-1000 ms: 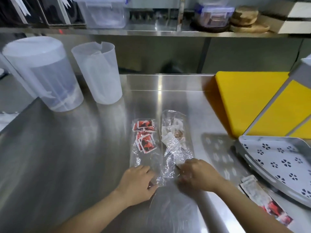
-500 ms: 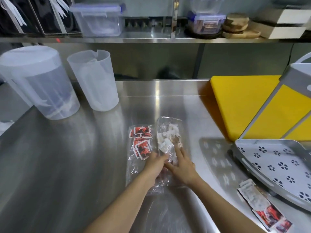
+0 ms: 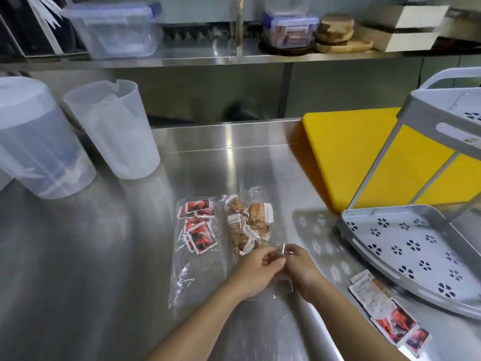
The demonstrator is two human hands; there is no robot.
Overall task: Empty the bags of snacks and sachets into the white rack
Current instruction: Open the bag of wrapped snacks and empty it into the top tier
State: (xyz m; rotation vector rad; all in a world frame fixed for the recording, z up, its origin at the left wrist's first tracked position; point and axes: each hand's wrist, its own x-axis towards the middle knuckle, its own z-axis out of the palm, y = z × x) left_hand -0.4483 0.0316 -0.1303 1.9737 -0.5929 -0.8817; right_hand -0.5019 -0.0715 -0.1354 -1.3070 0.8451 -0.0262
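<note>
Two clear plastic bags lie side by side on the steel counter. The left bag (image 3: 195, 227) holds several red and white sachets. The right bag (image 3: 247, 222) holds several brown snack packets. My left hand (image 3: 256, 269) and my right hand (image 3: 302, 269) meet at the near end of the snack bag, both pinching its plastic. The white rack (image 3: 406, 246), perforated with flower-shaped holes, stands to the right; its lower tray shows nothing in it. Its upper tier (image 3: 453, 113) rises at the far right.
Loose sachets (image 3: 385, 311) lie on the counter in front of the rack. A yellow cutting board (image 3: 359, 157) sits behind the rack. Two translucent plastic jugs (image 3: 112, 131) stand at the back left. A shelf with containers (image 3: 114, 29) runs across the back.
The snack bag has been turned, so brown packets now show where pale ones did. Both hands pulled back from the bag's middle to its near end and now pinch the plastic together.
</note>
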